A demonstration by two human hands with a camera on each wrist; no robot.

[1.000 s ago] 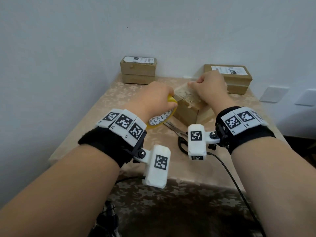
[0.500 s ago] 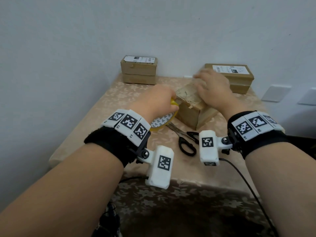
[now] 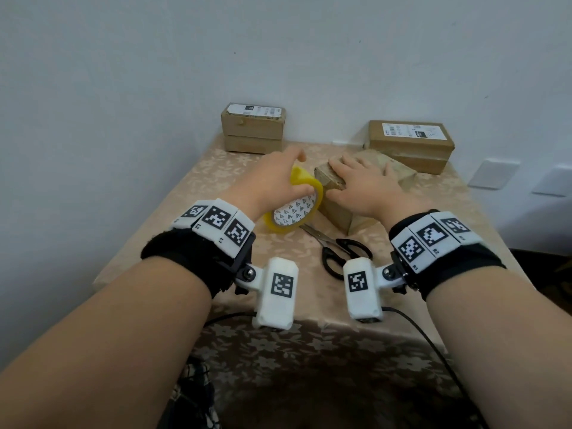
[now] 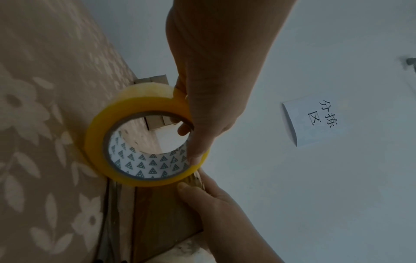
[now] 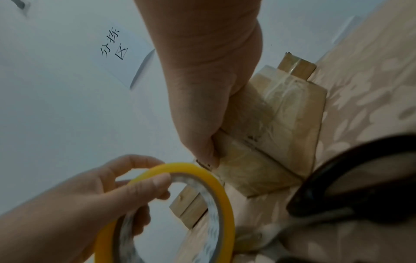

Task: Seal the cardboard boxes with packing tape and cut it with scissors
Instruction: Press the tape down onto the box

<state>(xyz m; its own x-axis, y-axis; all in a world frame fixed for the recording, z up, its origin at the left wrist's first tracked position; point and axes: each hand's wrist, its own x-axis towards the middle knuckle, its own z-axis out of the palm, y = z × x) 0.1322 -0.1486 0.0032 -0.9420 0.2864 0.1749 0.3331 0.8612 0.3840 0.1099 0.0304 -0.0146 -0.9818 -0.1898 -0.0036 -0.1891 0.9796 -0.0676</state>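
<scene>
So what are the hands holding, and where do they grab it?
The left hand grips the yellow tape roll by its ring, thumb on the side face, fingertips inside the core. The right hand lies flat on the middle cardboard box, holding nothing.

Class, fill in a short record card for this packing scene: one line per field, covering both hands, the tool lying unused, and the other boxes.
Left hand: grips the yellow tape roll
Right hand: presses flat on the middle box
Scissors: lying on the table, untouched
Other boxes: left stack and right stack by the wall
</scene>
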